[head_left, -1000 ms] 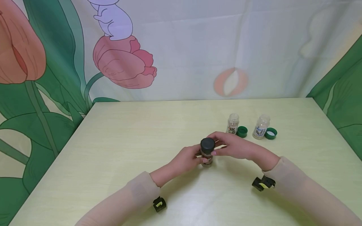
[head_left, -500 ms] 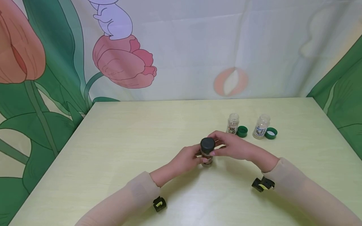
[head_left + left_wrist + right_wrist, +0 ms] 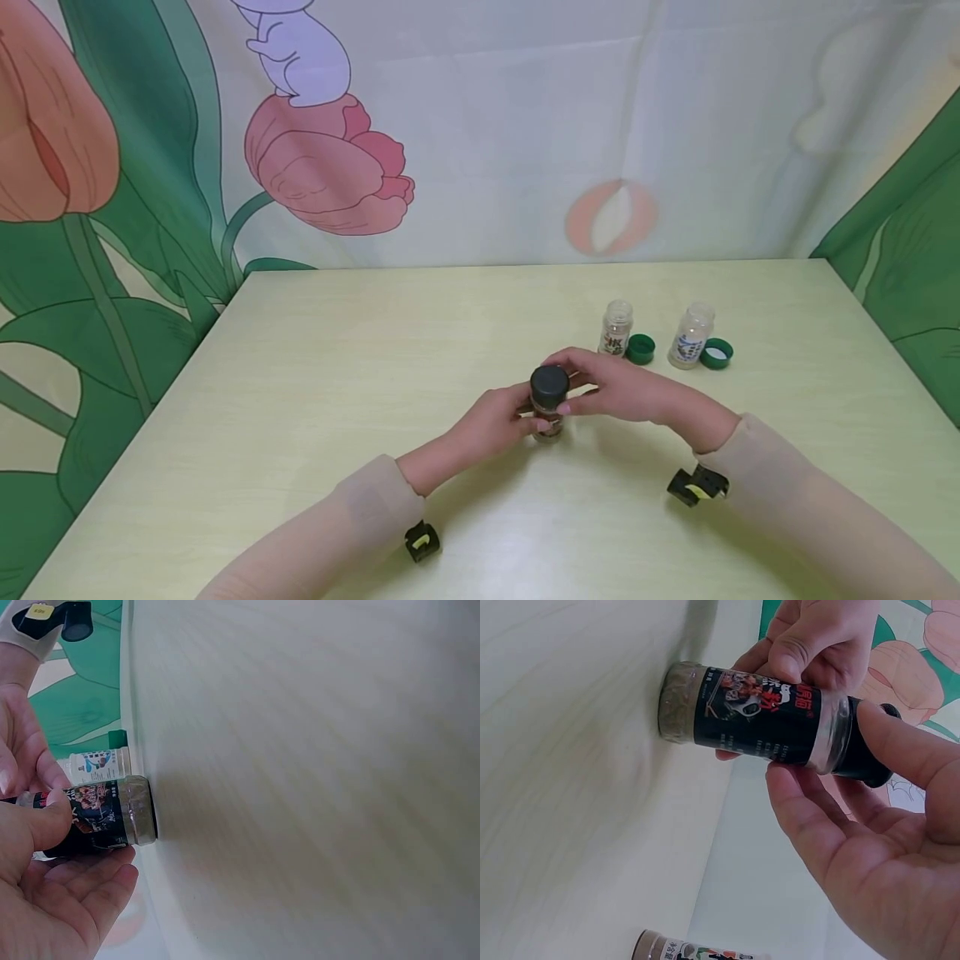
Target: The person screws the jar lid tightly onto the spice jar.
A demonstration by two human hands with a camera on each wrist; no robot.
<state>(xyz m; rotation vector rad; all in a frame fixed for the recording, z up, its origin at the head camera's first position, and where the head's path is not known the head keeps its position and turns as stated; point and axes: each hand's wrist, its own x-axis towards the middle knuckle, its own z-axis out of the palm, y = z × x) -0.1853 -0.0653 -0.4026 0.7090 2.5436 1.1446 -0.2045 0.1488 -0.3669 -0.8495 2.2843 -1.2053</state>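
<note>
A spice jar (image 3: pixel 757 716) with a black label and a black cap (image 3: pixel 550 385) stands upright on the table. Brownish contents show at its base in the right wrist view. My left hand (image 3: pixel 491 425) grips the body from the left, thumb (image 3: pixel 51 821) across the label. From the other side, my right hand (image 3: pixel 622 387) holds the cap, its thumb (image 3: pixel 904 742) against the cap's side and its fingers curved round below. The cap sits on the jar's neck.
Behind the right hand stand two open clear jars, one with a dark-lettered label (image 3: pixel 615 335) and one with a blue label (image 3: pixel 688 343). A green cap (image 3: pixel 641 349) and another green cap (image 3: pixel 717 354) lie beside them. A printed curtain (image 3: pixel 480 133) hangs behind the table (image 3: pixel 375 333).
</note>
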